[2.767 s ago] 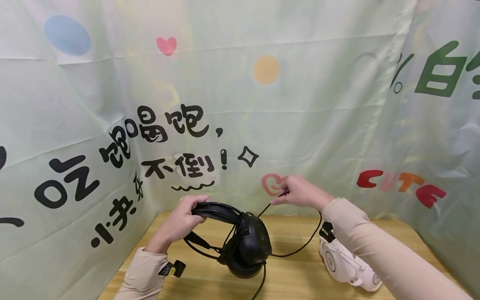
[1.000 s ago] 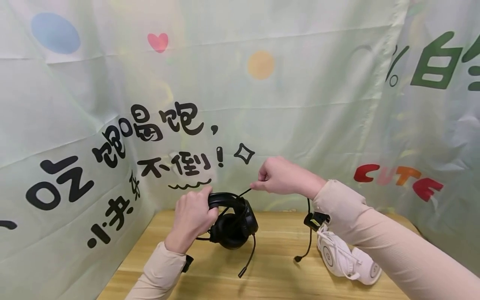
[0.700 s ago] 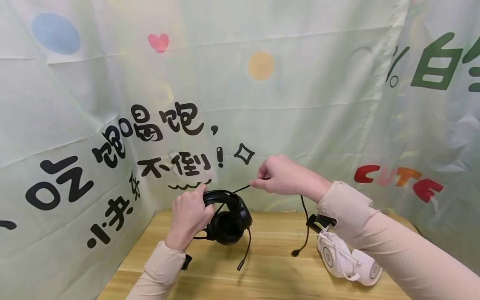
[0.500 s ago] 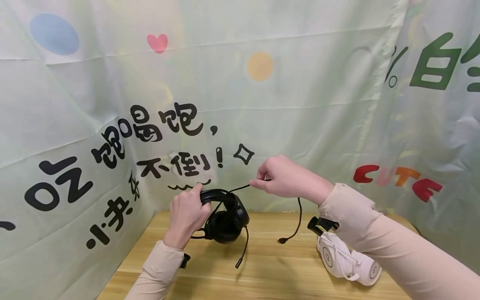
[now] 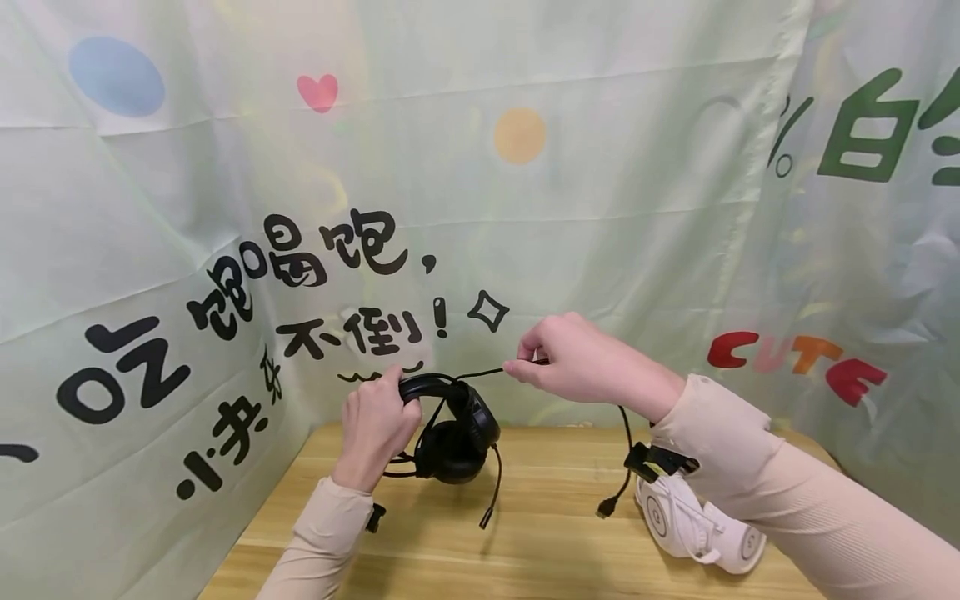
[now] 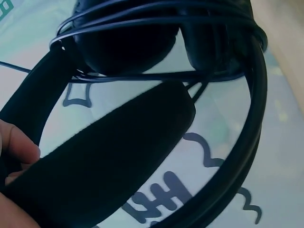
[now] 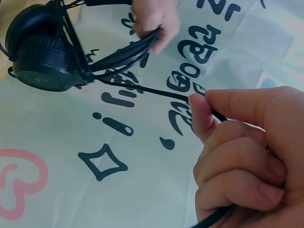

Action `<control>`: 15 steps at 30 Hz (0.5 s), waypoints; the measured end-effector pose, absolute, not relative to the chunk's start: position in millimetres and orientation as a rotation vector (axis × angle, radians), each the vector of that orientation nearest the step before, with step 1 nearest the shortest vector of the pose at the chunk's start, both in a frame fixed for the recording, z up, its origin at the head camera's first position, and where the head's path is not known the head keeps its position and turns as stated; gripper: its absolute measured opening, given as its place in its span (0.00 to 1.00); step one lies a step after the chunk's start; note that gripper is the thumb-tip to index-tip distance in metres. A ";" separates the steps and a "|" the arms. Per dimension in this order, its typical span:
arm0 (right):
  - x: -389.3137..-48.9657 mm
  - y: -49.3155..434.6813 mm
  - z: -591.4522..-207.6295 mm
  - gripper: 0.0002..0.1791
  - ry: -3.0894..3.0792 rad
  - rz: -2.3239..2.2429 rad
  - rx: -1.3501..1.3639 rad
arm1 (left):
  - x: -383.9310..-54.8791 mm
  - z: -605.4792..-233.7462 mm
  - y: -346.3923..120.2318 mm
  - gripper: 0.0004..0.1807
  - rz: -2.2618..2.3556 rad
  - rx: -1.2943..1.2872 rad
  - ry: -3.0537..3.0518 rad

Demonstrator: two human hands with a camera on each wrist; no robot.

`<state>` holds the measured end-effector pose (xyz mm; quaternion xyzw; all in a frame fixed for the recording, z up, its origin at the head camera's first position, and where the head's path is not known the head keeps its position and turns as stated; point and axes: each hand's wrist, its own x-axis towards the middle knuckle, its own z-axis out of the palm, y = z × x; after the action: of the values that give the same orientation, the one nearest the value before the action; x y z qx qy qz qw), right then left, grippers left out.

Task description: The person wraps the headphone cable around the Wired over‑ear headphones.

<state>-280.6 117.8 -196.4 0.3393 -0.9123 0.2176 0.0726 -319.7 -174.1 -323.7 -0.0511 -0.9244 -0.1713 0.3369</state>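
My left hand (image 5: 377,425) grips the headband of a black headset (image 5: 452,454), held up over the table. Its microphone boom (image 5: 492,496) points downward. With thumb and forefinger, my right hand (image 5: 585,360) pinches the headset's black cable (image 5: 480,372), which runs nearly straight from the headset. Beyond that hand the cable's loose end hangs down to a USB plug (image 5: 607,506). In the left wrist view, several cable turns (image 6: 156,20) wrap across the earcups, and a padded headband (image 6: 109,156) crosses the picture. The right wrist view shows the other fingers curled over the cable.
White headphones (image 5: 678,525) lie on the right of the wooden table (image 5: 540,533), below my right forearm. Printed cloth (image 5: 600,208) hangs behind the table and along both sides.
Since the first frame, both hands and the headset have moved farther forward, and the right hand has shifted left. Over the last half second, the hanging plug has swung right.
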 end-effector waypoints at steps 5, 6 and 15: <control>-273.5 123.2 -196.7 0.16 -2.697 0.664 1.063 | -325.1 -330.0 -180.6 0.03 -0.484 -0.079 -2.409; -272.1 124.0 -197.2 0.17 -2.688 0.659 1.072 | -326.0 -330.9 -181.6 0.03 -0.501 -0.073 -2.403; -258.5 131.4 -201.8 0.19 -2.594 0.698 1.128 | -330.6 -334.2 -184.2 0.03 -0.690 -0.032 -2.326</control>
<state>-258.5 131.4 -201.8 0.3847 -0.8845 0.2381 0.1137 -330.6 -184.2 -334.2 -0.0123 -0.8980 -0.2663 0.3501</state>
